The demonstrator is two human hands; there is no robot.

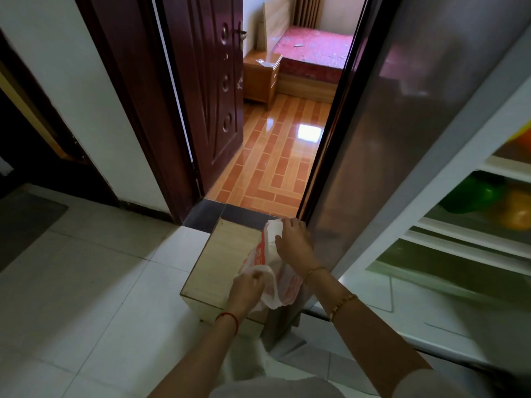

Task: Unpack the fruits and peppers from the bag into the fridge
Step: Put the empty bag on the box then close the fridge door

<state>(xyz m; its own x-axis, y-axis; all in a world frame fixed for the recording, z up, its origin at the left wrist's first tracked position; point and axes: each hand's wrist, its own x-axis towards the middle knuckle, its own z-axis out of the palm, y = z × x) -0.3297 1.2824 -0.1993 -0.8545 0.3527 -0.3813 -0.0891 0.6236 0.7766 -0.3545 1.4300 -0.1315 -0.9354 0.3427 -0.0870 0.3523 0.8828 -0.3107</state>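
A white plastic bag point(265, 264) with red print lies on a low wooden box point(221, 257) on the floor. My left hand point(245, 288) pinches its near handle. At the far handle, my right hand point(293, 239) grips the bag too. The bag looks flat; I cannot see anything inside it. The fridge point(448, 214) stands open on the right. A green pepper point(471, 196) and an orange fruit point(517, 211) rest on a middle shelf, and something orange point(523, 139) sits on the shelf above.
The fridge's grey side panel point(402, 124) rises just right of the box. A dark red door point(207, 81) stands open onto a room with an orange tiled floor point(275, 156). Pale floor tiles point(100, 282) spread to the left, with a dark mat point(26, 222) at far left.
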